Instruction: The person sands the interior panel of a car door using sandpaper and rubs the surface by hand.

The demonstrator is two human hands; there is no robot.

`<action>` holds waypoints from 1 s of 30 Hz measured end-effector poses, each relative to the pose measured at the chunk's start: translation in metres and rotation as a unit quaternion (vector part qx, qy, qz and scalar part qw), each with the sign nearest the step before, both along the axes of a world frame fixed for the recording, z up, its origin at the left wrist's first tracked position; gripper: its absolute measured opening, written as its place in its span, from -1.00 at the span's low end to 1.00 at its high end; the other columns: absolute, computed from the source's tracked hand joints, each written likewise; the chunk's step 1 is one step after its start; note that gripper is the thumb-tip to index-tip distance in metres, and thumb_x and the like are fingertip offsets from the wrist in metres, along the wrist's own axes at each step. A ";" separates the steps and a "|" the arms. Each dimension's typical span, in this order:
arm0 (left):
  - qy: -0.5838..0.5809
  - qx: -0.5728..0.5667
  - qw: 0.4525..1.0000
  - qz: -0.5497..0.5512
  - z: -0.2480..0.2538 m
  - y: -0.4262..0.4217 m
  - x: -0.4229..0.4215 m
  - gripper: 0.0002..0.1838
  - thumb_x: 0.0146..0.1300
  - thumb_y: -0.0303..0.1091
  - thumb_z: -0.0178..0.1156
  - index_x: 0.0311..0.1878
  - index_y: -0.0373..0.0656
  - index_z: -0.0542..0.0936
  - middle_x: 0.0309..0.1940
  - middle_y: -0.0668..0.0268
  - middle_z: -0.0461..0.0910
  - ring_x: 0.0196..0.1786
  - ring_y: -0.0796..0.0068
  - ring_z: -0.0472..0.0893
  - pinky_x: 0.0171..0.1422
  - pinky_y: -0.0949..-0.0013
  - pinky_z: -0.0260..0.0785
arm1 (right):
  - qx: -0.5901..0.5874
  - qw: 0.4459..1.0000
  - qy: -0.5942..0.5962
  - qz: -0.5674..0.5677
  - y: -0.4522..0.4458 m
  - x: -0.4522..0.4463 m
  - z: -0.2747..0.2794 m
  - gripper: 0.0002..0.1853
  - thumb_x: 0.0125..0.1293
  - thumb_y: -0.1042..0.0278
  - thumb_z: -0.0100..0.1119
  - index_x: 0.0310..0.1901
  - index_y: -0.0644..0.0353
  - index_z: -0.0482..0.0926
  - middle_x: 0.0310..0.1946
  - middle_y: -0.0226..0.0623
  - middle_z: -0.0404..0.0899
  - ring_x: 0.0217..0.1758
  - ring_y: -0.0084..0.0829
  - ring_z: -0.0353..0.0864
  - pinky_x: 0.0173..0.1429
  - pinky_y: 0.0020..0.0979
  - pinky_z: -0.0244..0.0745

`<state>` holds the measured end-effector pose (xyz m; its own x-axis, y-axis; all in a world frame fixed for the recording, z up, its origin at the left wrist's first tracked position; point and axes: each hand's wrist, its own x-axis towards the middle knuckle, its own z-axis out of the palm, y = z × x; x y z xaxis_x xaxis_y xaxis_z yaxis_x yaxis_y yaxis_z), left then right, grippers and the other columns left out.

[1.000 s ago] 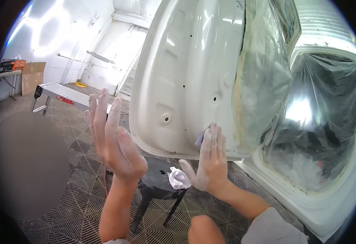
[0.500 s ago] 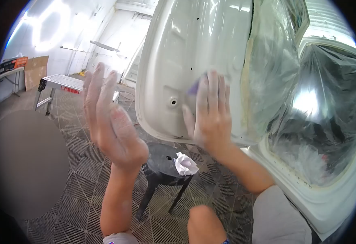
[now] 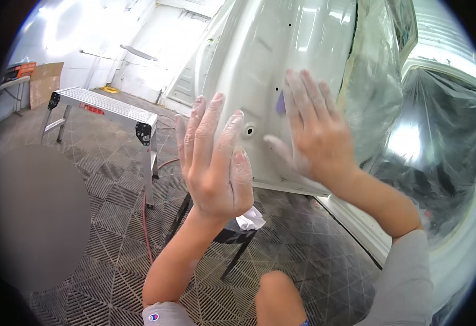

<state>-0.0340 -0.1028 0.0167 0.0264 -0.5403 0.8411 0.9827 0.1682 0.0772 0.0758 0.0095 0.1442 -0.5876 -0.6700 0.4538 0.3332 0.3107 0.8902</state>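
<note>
A white car door [image 3: 238, 81], glossy and with small holes in it, hangs in front of me. My right hand [image 3: 319, 127] lies flat against its face, fingers stretched, thumb out to the side. From under those fingers peeks the edge of a purple piece of sandpaper [image 3: 281, 102]; most of it is covered. My left hand [image 3: 210, 163] is held up in front of the door's lower left edge, palm toward the door, fingers apart and nothing in them. Whether it touches the door I cannot tell. Whitish dust coats both hands.
Below the door stands a black stool [image 3: 232, 234] with crumpled white paper [image 3: 251, 219] on it. An aluminium work platform [image 3: 107, 103] is at left, near a red hose [image 3: 145, 228] on the tiled floor. Plastic sheeting [image 3: 439, 130] covers the door opening at right.
My left hand has moved right, in front of the door's edge. The right hand has slid right along the panel with the sandpaper. The door appears turned, and the view has shifted.
</note>
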 end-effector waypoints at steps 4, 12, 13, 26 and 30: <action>0.012 -0.014 1.000 -0.014 -0.005 0.004 0.002 -0.55 0.22 -0.34 0.03 0.09 -0.36 0.66 0.34 -0.18 0.49 0.48 -0.27 0.36 0.63 -0.25 -0.10 | 0.042 0.998 -0.043 -0.028 0.016 0.014 -0.017 -0.08 0.34 -0.25 0.15 0.39 0.53 0.32 0.53 0.12 0.19 0.65 -0.01 0.09 0.66 -0.01 0.03; -0.001 -0.021 1.000 -0.022 0.004 0.012 0.014 -0.57 0.25 -0.35 0.03 0.11 -0.35 0.65 0.34 -0.18 0.48 0.47 -0.27 0.36 0.63 -0.26 -0.10 | -0.089 0.986 0.038 0.134 0.013 -0.015 -0.025 -0.03 0.36 -0.13 0.22 0.46 0.60 0.11 0.54 0.32 0.06 0.61 0.27 0.07 0.64 0.12 -0.02; -0.002 -0.022 0.999 -0.029 0.006 0.011 0.017 -0.57 0.26 -0.35 0.02 0.11 -0.36 0.65 0.35 -0.18 0.47 0.48 -0.28 0.36 0.63 -0.26 -0.11 | -0.146 0.978 0.039 0.147 0.028 -0.015 -0.049 -0.01 0.34 -0.11 0.25 0.47 0.60 0.07 0.53 0.36 0.04 0.60 0.30 0.07 0.63 0.16 -0.01; -0.003 -0.014 1.000 0.015 0.014 -0.010 0.019 -0.56 0.50 -0.38 -0.23 0.19 -0.39 0.57 0.35 -0.12 0.47 0.47 -0.16 0.38 0.60 -0.15 0.02 | -0.226 0.937 0.072 0.257 0.005 -0.035 -0.038 0.01 0.33 0.00 0.31 0.49 0.61 -0.01 0.50 0.47 0.05 0.56 0.42 0.06 0.59 0.21 0.02; -0.007 0.008 1.000 0.011 0.019 -0.009 0.013 -0.54 0.53 -0.36 -0.26 0.19 -0.41 0.55 0.34 -0.13 0.47 0.48 -0.11 0.38 0.59 -0.11 0.07 | -0.206 0.929 0.085 0.295 -0.020 -0.052 0.022 0.03 0.32 0.04 0.33 0.50 0.63 -0.04 0.50 0.51 0.01 0.57 0.46 0.02 0.60 0.26 -0.05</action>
